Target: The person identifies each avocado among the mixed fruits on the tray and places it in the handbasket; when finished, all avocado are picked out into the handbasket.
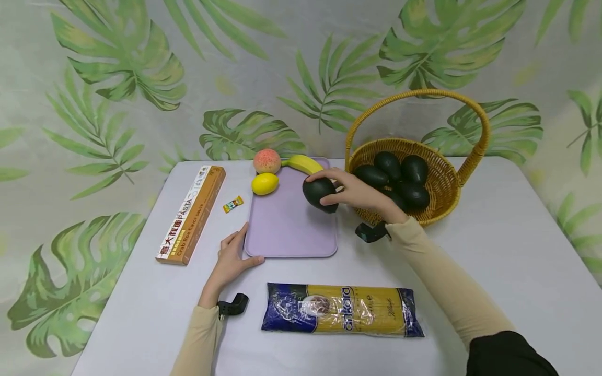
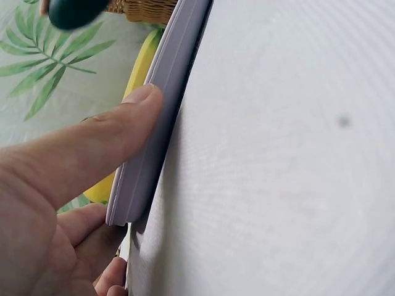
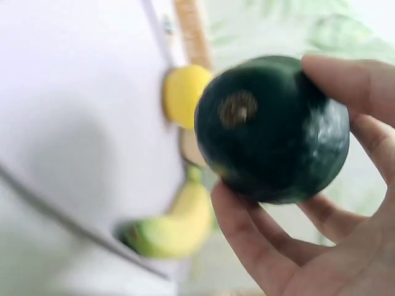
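Note:
Above the right part of the lilac tray, my right hand holds a dark green avocado between thumb and fingers. The avocado's round brown stem scar faces the right wrist view. My left hand touches the tray's near left corner, its thumb straight along the front edge and its fingers at the left side. On the tray's far part are a yellow lemon, a pinkish peach and a banana. Several more avocados lie in a wicker basket to the right.
A blue and yellow pasta bag lies in front of the tray. To the left are a long orange and white pasta box and a small yellow wrapped packet. The basket's tall handle arches above it.

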Motion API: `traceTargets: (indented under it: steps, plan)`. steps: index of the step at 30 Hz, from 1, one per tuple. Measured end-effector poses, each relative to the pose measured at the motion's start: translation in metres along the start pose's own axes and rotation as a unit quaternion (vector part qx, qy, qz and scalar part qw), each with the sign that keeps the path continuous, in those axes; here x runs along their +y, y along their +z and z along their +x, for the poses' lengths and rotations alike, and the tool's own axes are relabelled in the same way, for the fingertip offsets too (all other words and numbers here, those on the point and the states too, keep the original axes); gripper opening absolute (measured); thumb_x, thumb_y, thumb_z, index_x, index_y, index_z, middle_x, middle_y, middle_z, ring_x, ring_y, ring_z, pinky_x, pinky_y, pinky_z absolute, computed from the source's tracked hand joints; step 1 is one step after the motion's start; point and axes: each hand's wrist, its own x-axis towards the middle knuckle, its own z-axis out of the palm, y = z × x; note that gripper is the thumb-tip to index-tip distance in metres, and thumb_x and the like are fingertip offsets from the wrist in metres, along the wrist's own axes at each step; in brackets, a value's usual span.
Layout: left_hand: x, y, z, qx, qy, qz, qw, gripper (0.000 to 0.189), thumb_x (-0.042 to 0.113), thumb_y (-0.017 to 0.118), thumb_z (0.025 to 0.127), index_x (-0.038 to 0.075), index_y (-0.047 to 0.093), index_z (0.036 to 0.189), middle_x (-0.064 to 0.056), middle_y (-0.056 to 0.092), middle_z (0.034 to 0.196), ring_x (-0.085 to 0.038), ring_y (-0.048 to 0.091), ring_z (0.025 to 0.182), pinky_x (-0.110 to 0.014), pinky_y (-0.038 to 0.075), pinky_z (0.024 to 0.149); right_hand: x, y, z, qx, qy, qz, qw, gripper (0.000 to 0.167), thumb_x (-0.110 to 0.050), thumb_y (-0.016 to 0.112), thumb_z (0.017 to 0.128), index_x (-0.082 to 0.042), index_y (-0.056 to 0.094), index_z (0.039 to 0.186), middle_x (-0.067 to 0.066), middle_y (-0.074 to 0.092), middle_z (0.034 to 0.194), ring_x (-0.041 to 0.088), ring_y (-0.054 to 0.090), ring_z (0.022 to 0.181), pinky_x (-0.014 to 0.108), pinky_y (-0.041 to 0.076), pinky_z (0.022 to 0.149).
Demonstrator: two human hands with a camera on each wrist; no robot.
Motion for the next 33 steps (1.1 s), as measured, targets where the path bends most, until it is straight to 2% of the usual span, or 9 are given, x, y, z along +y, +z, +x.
traceTargets:
  steps: [4,9,11,15,18,21,26,29,33]
  plan:
    - [0.001,0.0,-0.001,-0.001,-0.005,-0.002,1.0,0.099,0.031,0.079,0.079,0.013,0.018,0.154,-0.024,0.018,0.153,-0.036,0.007,0.138,-0.062,0.013,0.105,-0.003,-0.03,-0.045,0.024,0.021,0.036,0.9988,0.049,-0.016,0.067,0.091,-0.016,0.05,0.137,0.007,0.042,0.138,0.032,0.053,0.108,0.046,0.044,0.087]
    - [0.0,0.0,0.0,-0.003,-0.003,-0.001,1.0,0.099,0.032,0.079,0.079,0.012,0.017,0.154,-0.024,0.017,0.153,-0.036,0.006,0.138,-0.062,0.014,0.105,0.007,-0.068,-0.096,0.099,0.065,0.021,0.9927,0.05,-0.014,0.065,0.092,-0.016,0.048,0.139,0.006,0.038,0.143,0.035,0.039,0.127,0.054,0.033,0.1]
    - [0.0,0.0,0.0,-0.002,-0.001,-0.002,1.0,0.099,0.033,0.079,0.079,0.012,0.017,0.154,-0.024,0.018,0.153,-0.036,0.006,0.138,-0.062,0.013,0.105,0.013,-0.081,-0.113,0.131,0.089,0.006,0.9874,0.051,-0.015,0.064,0.093,-0.017,0.047,0.141,0.003,0.038,0.143,0.03,0.042,0.124,0.046,0.036,0.1]
    - [-0.001,0.0,0.0,-0.002,0.003,0.0,1.0,0.099,0.032,0.079,0.079,0.011,0.017,0.154,-0.023,0.019,0.153,-0.036,0.006,0.138,-0.062,0.013,0.105,0.028,-0.102,-0.138,0.184,0.123,-0.024,0.9749,0.052,-0.016,0.061,0.095,-0.018,0.043,0.144,0.001,0.038,0.143,0.016,0.055,0.099,0.025,0.046,0.078]
    - [-0.001,0.0,0.0,-0.002,0.006,0.002,1.0,0.099,0.032,0.079,0.079,0.011,0.017,0.154,-0.022,0.02,0.153,-0.035,0.007,0.138,-0.061,0.012,0.106,0.038,-0.112,-0.148,0.212,0.128,-0.062,0.967,0.054,-0.014,0.062,0.094,-0.014,0.042,0.145,0.004,0.038,0.142,0.013,0.049,0.071,0.022,0.04,0.062]
    - [-0.001,-0.001,0.0,-0.002,0.007,0.003,1.0,0.099,0.032,0.079,0.08,0.011,0.017,0.154,-0.021,0.02,0.153,-0.035,0.006,0.138,-0.061,0.011,0.106,0.044,-0.115,-0.151,0.222,0.133,-0.115,0.959,0.055,-0.015,0.063,0.094,-0.011,0.042,0.145,0.012,0.04,0.135,0.02,0.036,0.064,0.03,0.032,0.058]
    - [-0.001,0.0,0.0,-0.002,0.005,0.001,1.0,0.099,0.032,0.079,0.079,0.012,0.017,0.154,-0.022,0.02,0.153,-0.035,0.006,0.138,-0.062,0.012,0.105,0.049,-0.111,-0.149,0.216,0.153,-0.182,0.947,0.053,-0.016,0.063,0.093,-0.006,0.044,0.142,0.029,0.035,0.135,0.04,0.04,0.099,0.051,0.036,0.079]
    - [0.0,0.0,-0.001,0.0,0.005,0.0,1.0,0.099,0.032,0.079,0.079,0.012,0.017,0.154,-0.022,0.021,0.153,-0.035,0.007,0.138,-0.062,0.012,0.105,0.052,-0.106,-0.145,0.209,0.168,-0.201,0.942,0.05,-0.009,0.061,0.092,-0.002,0.045,0.139,0.037,0.029,0.137,0.054,0.029,0.119,0.068,0.027,0.091]
    - [0.0,0.0,-0.001,0.0,0.005,0.001,1.0,0.099,0.032,0.079,0.079,0.012,0.017,0.154,-0.022,0.021,0.153,-0.035,0.007,0.138,-0.062,0.012,0.106,0.054,-0.1,-0.141,0.197,0.186,-0.22,0.9372,0.053,-0.003,0.058,0.09,0.001,0.041,0.14,0.043,0.022,0.138,0.059,0.023,0.125,0.071,0.024,0.093]
